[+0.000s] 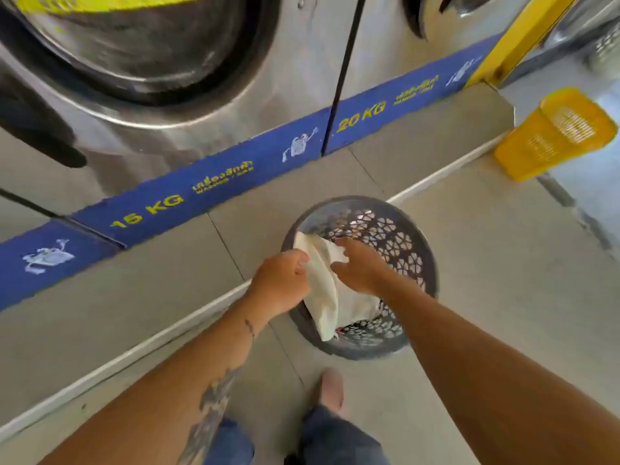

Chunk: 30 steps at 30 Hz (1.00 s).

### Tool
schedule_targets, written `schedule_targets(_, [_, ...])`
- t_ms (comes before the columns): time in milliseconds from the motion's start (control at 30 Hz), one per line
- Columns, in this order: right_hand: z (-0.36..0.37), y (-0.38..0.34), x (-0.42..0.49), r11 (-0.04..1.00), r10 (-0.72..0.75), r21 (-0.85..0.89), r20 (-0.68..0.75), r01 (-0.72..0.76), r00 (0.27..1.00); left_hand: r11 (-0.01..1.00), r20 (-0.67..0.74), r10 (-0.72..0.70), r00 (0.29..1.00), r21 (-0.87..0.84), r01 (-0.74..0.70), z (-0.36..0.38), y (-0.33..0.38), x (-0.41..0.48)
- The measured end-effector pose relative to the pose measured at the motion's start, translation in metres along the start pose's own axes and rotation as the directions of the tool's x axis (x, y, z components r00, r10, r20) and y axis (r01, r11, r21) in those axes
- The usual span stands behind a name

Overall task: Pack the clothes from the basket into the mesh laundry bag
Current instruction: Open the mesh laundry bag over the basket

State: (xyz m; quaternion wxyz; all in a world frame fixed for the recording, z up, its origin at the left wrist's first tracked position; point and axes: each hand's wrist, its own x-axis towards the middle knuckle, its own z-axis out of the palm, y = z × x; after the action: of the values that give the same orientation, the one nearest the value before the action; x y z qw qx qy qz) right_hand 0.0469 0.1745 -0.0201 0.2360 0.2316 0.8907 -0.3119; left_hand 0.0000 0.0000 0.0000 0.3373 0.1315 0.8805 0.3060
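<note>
A round grey perforated basket (399,229) stands on the tiled floor in front of me. A cream-white cloth item (323,293), possibly the laundry bag, hangs over its left rim and reaches down inside. My left hand (280,280) pinches the cloth's left edge at the rim. My right hand (360,266) lies on the cloth from the right with fingers curled at its upper edge. A bit of red and dark clothing shows under the cloth near the basket's front.
Steel front-load washers (167,78) stand on a raised step with a blue strip (208,193) marked 15 KG and 20 KG. A yellow plastic basket (557,132) sits on the floor at the right. My foot (332,387) is just behind the grey basket.
</note>
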Motion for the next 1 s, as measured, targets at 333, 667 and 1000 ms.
schedule_targets(333, [0.132,0.110,0.088,0.951,0.103,0.307,-0.209,-0.035,0.973,0.876,0.067,0.073,0.995,0.472,-0.096,0.119,-0.067,0.098])
schedule_targets(667, [0.157,0.143,0.108,0.890,-0.005,0.436,-0.288,0.136,0.958,0.859,-0.208,0.495,0.844,0.261,-0.440,0.137,-0.104,0.130])
schedule_targets(1000, [0.139,0.074,-0.007,0.912,-0.090,0.252,-0.647,0.324,0.757,0.648,-0.621,0.651,0.436,0.156,-0.746,0.097,-0.078,-0.010])
